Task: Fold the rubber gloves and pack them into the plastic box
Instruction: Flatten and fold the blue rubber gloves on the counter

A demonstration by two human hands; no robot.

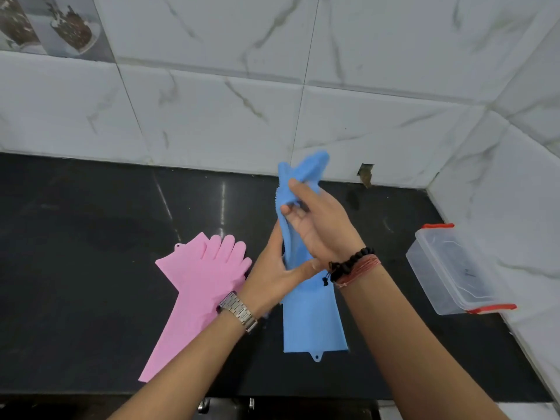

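A blue rubber glove (312,322) is held over the black counter, its cuff end resting near the front edge and its finger end lifted and bunched. My right hand (318,225) grips the raised finger part. My left hand (278,271) pinches the glove's middle from the left side. Two pink rubber gloves (194,286) lie flat and overlapping on the counter to the left, partly under my left wrist. A clear plastic box (454,271) with red clips stands at the right, against the side wall.
The black counter (91,237) ends at a white marble-tiled wall (212,116) behind and on the right. A chipped hole in the tiles (365,174) sits at the counter's back. The front edge runs along the bottom.
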